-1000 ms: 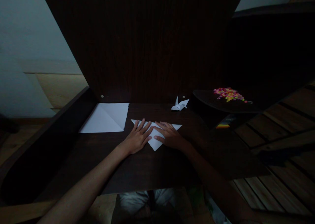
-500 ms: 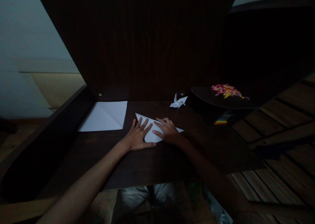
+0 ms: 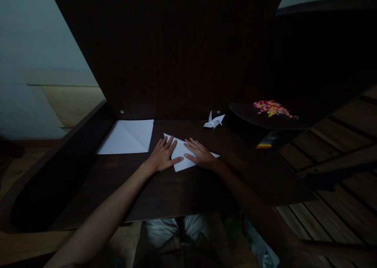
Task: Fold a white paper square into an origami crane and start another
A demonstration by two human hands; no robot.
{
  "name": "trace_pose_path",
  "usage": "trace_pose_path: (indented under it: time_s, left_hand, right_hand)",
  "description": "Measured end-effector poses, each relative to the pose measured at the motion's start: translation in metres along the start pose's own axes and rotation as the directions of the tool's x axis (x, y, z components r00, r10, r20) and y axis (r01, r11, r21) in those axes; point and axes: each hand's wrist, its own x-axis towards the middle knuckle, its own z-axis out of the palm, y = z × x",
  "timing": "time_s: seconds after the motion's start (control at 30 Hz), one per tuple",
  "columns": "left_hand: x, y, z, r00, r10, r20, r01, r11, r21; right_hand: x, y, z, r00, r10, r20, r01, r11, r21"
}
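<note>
A white sheet of paper (image 3: 183,162), folded into a triangle, lies flat on the dark wooden desk (image 3: 176,197) in front of me. My left hand (image 3: 162,155) rests on its left side, fingers stretched out and thumb across the paper. On the right part lies my right hand (image 3: 200,154), palm down with its fingers extended. One pointed corner sticks out past the right hand, and another shows above the left fingers. Behind the right hand stands a white origami crane (image 3: 214,121).
A stack of white square paper (image 3: 126,136) with a diagonal crease lies at the left. On a raised curved shelf (image 3: 244,113) at the right sits a pile of small colourful pieces (image 3: 273,108). A dark side panel (image 3: 59,170) bounds the desk's left.
My left hand has shifted slightly up and its fingers have drawn closer together, uncovering more of the paper's lower corner. The right fingers have straightened. The paper remains nearly in place.
</note>
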Motion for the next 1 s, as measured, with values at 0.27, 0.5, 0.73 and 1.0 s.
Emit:
trace_pose_path:
  time_s: [0.27,0.5,0.73,1.0]
  left_hand:
    - [0.004,0.001,-0.001,0.999,-0.038,0.009,0.038,0.999,0.007]
    - [0.007,0.004,0.003,0.998,-0.067,0.019,0.066,0.996,0.067]
    - [0.009,0.012,0.002,0.999,-0.046,0.005,0.045,0.987,0.155]
    - [0.016,0.007,0.005,0.993,-0.119,-0.014,0.120,0.984,0.132]
  right_hand:
    - [0.000,0.001,-0.002,0.997,-0.031,0.073,0.032,0.999,-0.017]
    - [0.003,-0.003,-0.002,0.997,-0.019,0.073,0.023,0.998,-0.060]
    - [0.016,-0.010,0.006,0.990,-0.129,0.052,0.134,0.986,-0.097]
    - [0.012,-0.013,0.006,0.995,-0.086,0.058,0.090,0.992,-0.086]
